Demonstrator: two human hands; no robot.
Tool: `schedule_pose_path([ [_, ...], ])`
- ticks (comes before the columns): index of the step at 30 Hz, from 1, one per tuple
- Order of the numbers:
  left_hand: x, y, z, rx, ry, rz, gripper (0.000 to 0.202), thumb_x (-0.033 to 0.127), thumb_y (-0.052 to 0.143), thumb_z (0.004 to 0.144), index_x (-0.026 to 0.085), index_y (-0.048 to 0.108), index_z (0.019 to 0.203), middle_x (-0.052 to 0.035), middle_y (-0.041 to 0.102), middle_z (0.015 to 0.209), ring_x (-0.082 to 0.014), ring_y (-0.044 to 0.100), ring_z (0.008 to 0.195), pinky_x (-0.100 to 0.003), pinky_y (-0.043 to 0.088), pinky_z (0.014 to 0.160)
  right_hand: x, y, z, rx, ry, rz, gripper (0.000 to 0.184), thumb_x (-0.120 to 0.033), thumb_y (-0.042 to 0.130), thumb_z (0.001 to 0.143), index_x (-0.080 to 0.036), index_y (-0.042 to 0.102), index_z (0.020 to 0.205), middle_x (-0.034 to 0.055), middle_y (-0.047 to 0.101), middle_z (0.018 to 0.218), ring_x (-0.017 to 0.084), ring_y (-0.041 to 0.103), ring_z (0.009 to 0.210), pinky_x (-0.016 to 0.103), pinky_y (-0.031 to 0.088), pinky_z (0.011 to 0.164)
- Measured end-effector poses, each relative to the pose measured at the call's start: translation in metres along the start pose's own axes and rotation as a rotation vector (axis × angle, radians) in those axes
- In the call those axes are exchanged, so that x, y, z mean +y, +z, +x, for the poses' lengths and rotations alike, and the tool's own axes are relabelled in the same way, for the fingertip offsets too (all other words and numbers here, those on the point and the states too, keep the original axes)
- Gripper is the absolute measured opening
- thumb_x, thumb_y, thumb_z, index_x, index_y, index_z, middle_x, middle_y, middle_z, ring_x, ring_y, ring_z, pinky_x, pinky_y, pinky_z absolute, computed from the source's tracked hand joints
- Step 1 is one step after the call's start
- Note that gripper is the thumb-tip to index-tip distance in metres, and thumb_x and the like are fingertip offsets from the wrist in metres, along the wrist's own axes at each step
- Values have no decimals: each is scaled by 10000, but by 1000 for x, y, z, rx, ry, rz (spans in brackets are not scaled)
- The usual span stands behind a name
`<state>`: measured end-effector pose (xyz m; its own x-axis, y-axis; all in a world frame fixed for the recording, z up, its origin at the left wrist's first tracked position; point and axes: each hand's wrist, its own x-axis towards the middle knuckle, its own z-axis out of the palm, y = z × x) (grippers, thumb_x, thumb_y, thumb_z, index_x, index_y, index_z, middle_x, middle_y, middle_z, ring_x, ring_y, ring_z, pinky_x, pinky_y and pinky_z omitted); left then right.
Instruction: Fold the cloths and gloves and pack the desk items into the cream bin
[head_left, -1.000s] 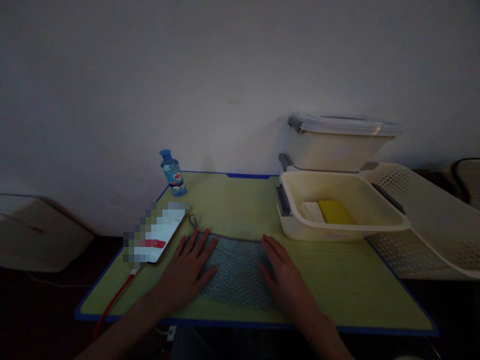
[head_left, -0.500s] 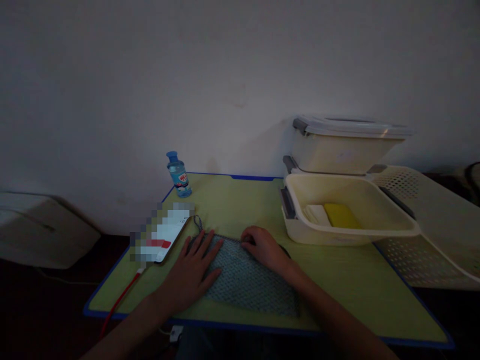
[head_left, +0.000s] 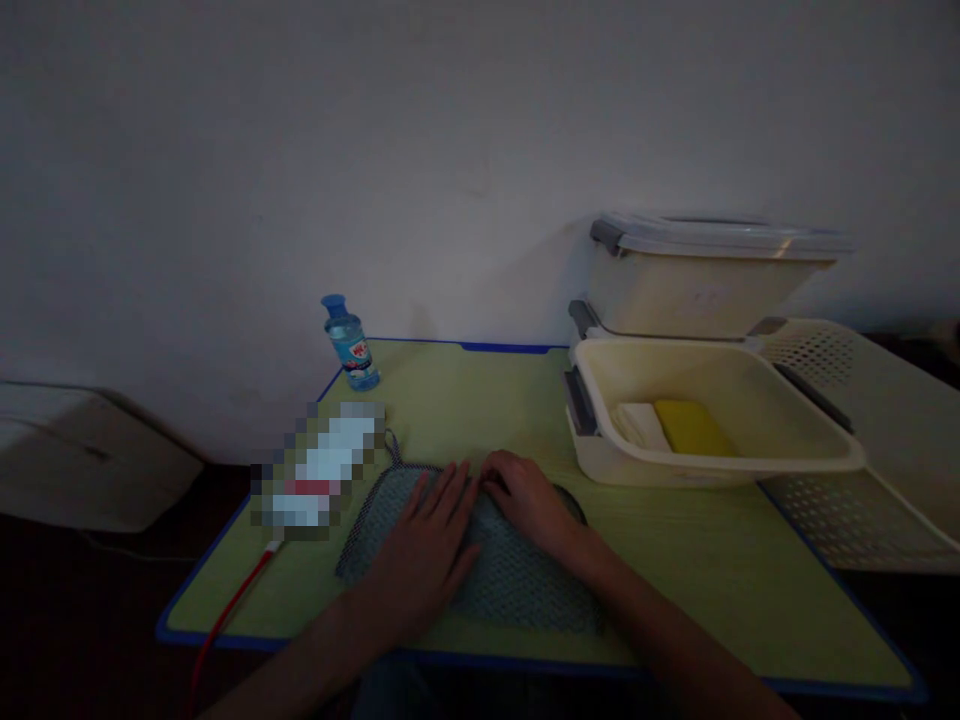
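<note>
A grey-blue woven cleaning cloth [head_left: 517, 585] with a dark striped edge and a hanging loop lies spread on the low table [head_left: 465, 400]. My left hand [head_left: 420, 550] rests flat on its middle, palm down, fingers stretched toward the far edge. Right beside those fingertips, my right hand [head_left: 529, 505] is closed at the cloth's far edge, thumb and fingers together. Its fingertips are partly hidden, but they appear to pinch the cloth. Both forearms cover parts of the near side.
A blue bottle [head_left: 351, 345] stands at the far left. Nearer sits a blurred-out phone [head_left: 330, 465] on a red cable [head_left: 232, 605]. At right are an open cream bin [head_left: 675, 472] holding folded white and yellow cloths, a lidded box [head_left: 697, 295] and a perforated basket [head_left: 825, 510].
My left hand has slid right across the cloth, from its left part to its middle, uncovering the left edge. My right hand stays at the far edge. The view has shifted slightly.
</note>
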<state>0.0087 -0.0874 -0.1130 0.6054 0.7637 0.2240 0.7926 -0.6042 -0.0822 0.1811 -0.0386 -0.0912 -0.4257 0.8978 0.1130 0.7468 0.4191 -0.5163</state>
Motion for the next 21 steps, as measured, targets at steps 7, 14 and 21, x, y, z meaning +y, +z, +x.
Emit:
schedule_pose_path([
  [7,10,5,12,-83,26,-102,629,472,293,895,153,117,1409,-104,183,1467,-251,161,1345,-451,214,1067,4,-2,2,23,11,-72,129,-82,462,831,-132,581,831,53,616,834,163,556,786,283,380,729],
  [14,9,1,-5,-97,14,-118,574,472,303,898,271,123,1404,-61,155,1479,-283,127,1349,-511,210,1048,5,-1,4,44,17,-63,134,-81,468,830,-136,589,816,57,619,826,177,555,797,305,361,740],
  [21,9,3,-15,-90,-12,-179,572,447,331,898,252,142,1402,-54,183,1474,-247,128,1353,-475,178,1075,14,-1,6,46,37,78,78,-111,546,790,-146,604,753,17,621,699,130,562,671,234,384,642],
])
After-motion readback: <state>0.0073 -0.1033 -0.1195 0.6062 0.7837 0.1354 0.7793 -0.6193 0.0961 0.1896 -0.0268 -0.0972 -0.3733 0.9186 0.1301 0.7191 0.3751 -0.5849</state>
